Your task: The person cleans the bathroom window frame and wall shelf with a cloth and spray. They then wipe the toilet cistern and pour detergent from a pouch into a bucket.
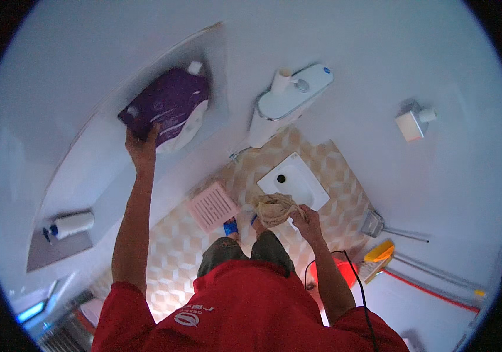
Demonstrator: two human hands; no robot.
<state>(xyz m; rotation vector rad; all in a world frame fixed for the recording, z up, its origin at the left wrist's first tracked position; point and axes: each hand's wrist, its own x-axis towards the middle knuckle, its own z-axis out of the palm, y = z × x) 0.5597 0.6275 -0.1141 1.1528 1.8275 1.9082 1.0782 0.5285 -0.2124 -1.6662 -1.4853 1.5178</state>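
Observation:
My left hand (142,143) grips the lower end of a large purple and white pouch (167,105) with a white cap, at a recessed wall ledge (218,101) on the upper left. Below and to the right, my right hand (307,222) holds a crumpled beige cloth (275,209) by its edge. The cloth hangs in front of the near side of a white squat toilet pan (310,178) set in the floor. A pink slotted plastic stool (213,207) stands on the tiles by my feet, left of the cloth.
A white cistern (292,97) with a cardboard roll on top stands against the wall. A white bottle (75,224) lies in the ledge's far left end. At right are a paper holder (410,125), a grey dustpan (372,223), a yellow broom (378,257) and a red bucket (339,273). A black cable hangs near my right arm.

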